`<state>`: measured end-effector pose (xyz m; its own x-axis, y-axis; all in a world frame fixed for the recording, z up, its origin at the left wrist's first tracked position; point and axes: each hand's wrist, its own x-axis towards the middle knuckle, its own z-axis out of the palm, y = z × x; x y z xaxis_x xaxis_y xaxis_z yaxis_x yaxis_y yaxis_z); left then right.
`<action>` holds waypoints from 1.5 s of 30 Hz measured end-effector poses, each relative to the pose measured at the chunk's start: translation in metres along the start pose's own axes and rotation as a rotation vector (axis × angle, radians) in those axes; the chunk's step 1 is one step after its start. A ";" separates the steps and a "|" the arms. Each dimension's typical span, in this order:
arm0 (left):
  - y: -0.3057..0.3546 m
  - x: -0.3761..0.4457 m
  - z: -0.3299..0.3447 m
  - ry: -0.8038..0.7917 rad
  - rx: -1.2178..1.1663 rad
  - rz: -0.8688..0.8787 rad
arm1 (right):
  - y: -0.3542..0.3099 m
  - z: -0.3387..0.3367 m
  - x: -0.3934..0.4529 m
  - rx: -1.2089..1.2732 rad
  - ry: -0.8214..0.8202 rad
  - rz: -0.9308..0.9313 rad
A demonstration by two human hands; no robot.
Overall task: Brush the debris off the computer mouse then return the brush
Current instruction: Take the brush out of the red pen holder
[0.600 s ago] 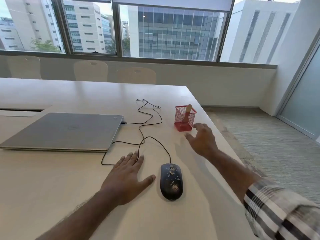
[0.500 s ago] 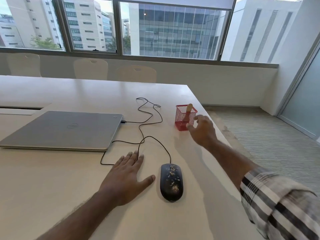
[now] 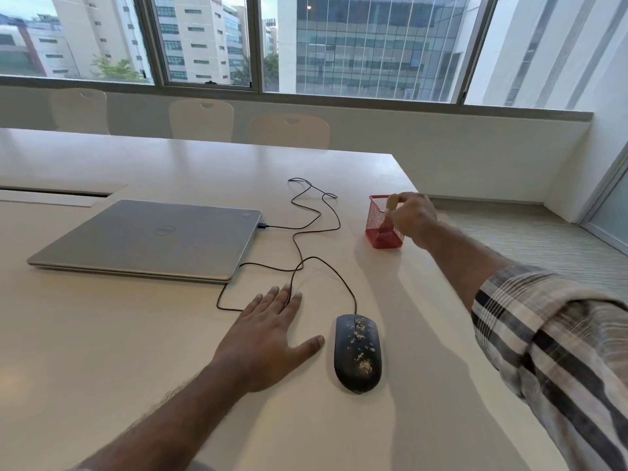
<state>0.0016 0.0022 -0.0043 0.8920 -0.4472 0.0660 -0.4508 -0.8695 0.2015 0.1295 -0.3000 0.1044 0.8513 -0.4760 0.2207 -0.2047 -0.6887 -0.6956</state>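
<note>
A black computer mouse lies on the white table, with pale crumbs of debris scattered over its top. My left hand rests flat on the table just left of the mouse, fingers straight. At the table's right edge stands a red mesh holder with the brush's wooden handle sticking up out of it. My right hand reaches over the holder, and its fingertips pinch the top of that handle. The brush's bristles are hidden inside the holder.
A closed silver laptop sits at the left. The mouse's black cable loops across the table between the laptop and the holder. The table's right edge runs close beside the holder, with carpeted floor beyond. Chairs line the far side.
My right hand has moved away from me, from the table short of the holder up to the brush handle, and has closed its fingertips on it. The left hand and the mouse stayed put.
</note>
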 end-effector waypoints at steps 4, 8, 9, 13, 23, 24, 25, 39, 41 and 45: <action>-0.001 0.000 0.000 -0.001 0.002 0.006 | 0.000 0.000 0.002 0.016 0.024 -0.013; 0.000 0.001 0.000 0.003 -0.001 0.008 | -0.001 -0.004 -0.001 0.045 0.102 -0.082; 0.000 0.001 0.000 0.005 -0.002 0.008 | -0.001 -0.005 -0.002 0.063 0.140 -0.104; 0.000 0.000 0.000 -0.003 0.002 0.006 | -0.005 -0.013 -0.009 0.131 0.257 -0.214; -0.001 0.002 0.002 -0.010 0.020 0.009 | -0.023 -0.030 -0.031 0.330 0.466 -0.342; -0.001 0.002 0.002 -0.009 0.019 0.010 | -0.024 -0.031 -0.033 0.351 0.469 -0.342; -0.001 0.002 0.002 -0.007 0.017 0.011 | -0.023 -0.032 -0.035 0.378 0.470 -0.343; -0.002 0.004 0.002 -0.007 0.036 0.028 | 0.007 -0.020 -0.123 0.642 0.461 -0.135; -0.002 0.003 0.002 -0.001 0.038 0.030 | 0.008 -0.024 -0.134 0.748 0.397 -0.063; -0.002 0.003 0.002 0.010 0.036 0.037 | 0.015 -0.033 -0.157 0.811 0.293 -0.049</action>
<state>0.0046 0.0021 -0.0061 0.8750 -0.4770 0.0825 -0.4840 -0.8597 0.1632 -0.0231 -0.2540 0.0823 0.6680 -0.6548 0.3535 0.3328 -0.1620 -0.9290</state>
